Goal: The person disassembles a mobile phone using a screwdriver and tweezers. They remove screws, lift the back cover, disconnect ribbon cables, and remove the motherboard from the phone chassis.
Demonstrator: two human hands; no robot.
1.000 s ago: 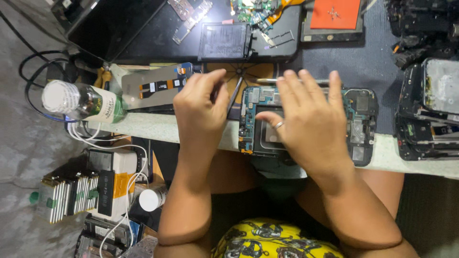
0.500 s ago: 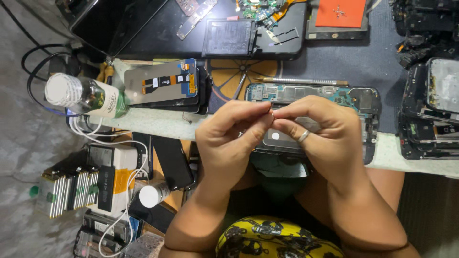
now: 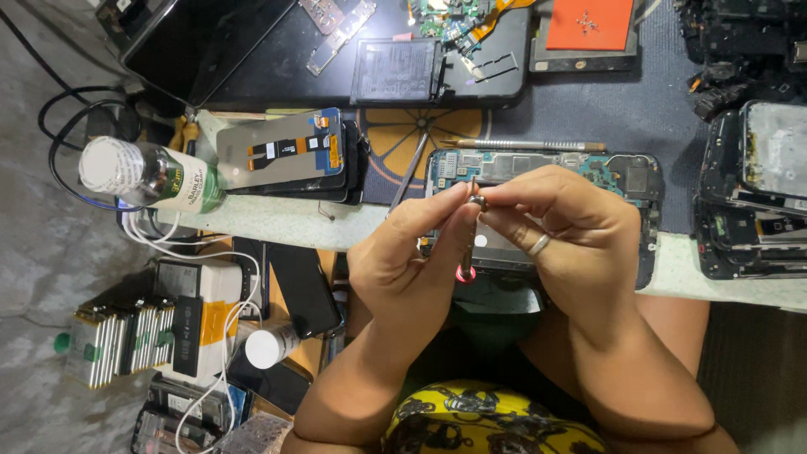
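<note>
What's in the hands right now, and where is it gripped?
A small screwdriver, pinched near its upper tip end between the left hand and right hand; the red-ended handle hangs free below.

Clear bottle [image 3: 147, 175] at left, orange pad [image 3: 589, 23] above, battery stack [image 3: 118, 341] below

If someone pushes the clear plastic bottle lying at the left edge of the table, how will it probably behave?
The bottle lies on its side, so it would probably roll rather than slide. It sits at the table edge, so a push could send it off. It looks like thin clear plastic, likely light and not fragile; how full it is cannot be told.
</note>
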